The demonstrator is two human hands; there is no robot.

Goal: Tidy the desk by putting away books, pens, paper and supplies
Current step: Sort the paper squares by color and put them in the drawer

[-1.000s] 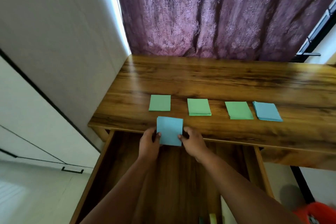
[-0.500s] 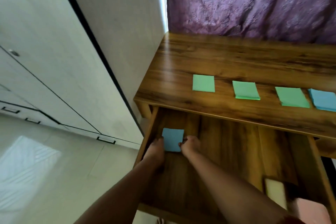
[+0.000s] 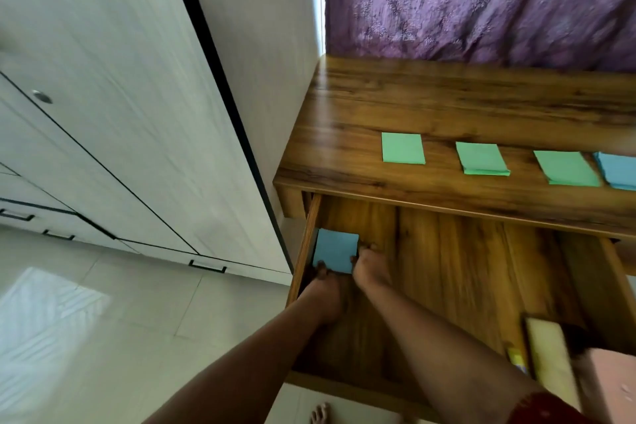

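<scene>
A blue paper pad [image 3: 335, 255] lies at the far left of the open wooden drawer [image 3: 481, 279], against its left wall. My left hand [image 3: 321, 289] holds the pad's near edge and my right hand [image 3: 370, 268] holds its right edge, fingers curled on it. On the desk top [image 3: 464, 103] lie three green pads [image 3: 402, 147] [image 3: 481, 158] [image 3: 566, 168] in a row and another blue pad [image 3: 617, 170] at the right edge of view.
In the drawer's near right corner lie a pale yellow pad [image 3: 547, 354], a pink item [image 3: 609, 379] and a small yellow object [image 3: 516, 358]. White cabinets [image 3: 103, 113] stand left of the desk. A purple curtain [image 3: 481, 0] hangs behind. A bare foot [image 3: 320, 413] shows below.
Both hands carried the blue pad from the desk's front edge down into the drawer and further to its left wall. The view swung left and down.
</scene>
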